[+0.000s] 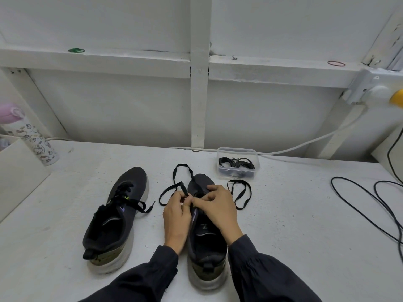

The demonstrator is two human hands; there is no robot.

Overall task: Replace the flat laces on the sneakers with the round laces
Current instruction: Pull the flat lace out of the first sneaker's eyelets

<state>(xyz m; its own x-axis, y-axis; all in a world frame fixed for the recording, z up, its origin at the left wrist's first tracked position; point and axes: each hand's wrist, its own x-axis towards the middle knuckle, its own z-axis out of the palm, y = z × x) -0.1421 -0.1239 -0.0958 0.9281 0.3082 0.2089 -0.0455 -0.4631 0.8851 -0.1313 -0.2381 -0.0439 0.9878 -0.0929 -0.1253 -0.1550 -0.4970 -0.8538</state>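
Two sneakers on your tabletop (294,225), toes pointing away from you.

Item one: centre sneaker (206,247), directly before you. Its loosened flat lace (241,193) trails in loops at 11 and 2 o'clock of the toe. Your left hand (176,219) pinches that lace at the eyelets. Your right hand (216,205), fingers curled, grips the sneaker's upper at the same spot, fingertips meeting the left.

Item two: laced sneaker (115,216), at 9 o'clock of the first, flat lace untied but threaded.

Item three: clear container (236,148), at 1 o'clock, holding coiled black round laces (236,163).

Also: patterned bottle (37,140) at 10 o'clock; black cable (332,182) at 3 o'clock.
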